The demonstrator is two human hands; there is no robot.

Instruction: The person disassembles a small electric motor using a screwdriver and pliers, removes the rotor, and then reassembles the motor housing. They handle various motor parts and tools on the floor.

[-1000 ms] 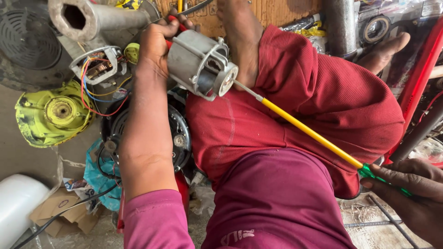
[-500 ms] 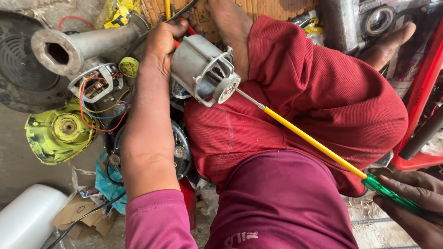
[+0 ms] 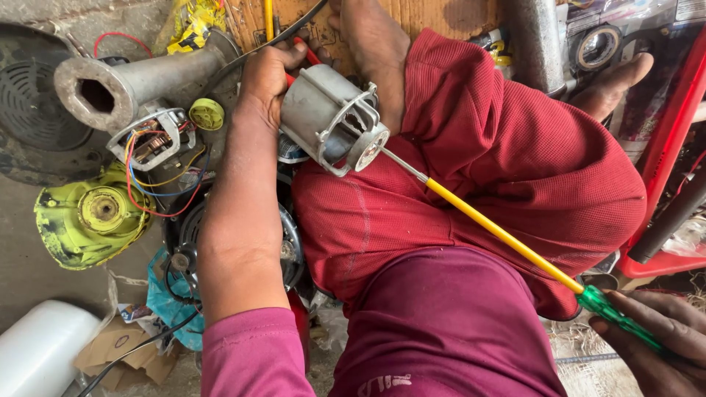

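Fingers [image 3: 268, 62] of our left hand [image 3: 265, 81] clamp the grey motor housing [image 3: 331, 117]; our right hand [image 3: 654, 342] grips the long screwdriver [image 3: 500, 235]. We judge a screw is being worked; next calls for steady turning.

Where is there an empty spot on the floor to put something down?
A bare grey strip of floor lies at the left edge, between the yellow-green cover and the white container. Beside the left hand holding the motor, it is crowded: metal pipe, wired part, cardboard scraps.

Grey metal tube [image 3: 121, 84] beside wired motor part [image 3: 151, 143]; lime-green housing [image 3: 88, 217] below (scuffed).
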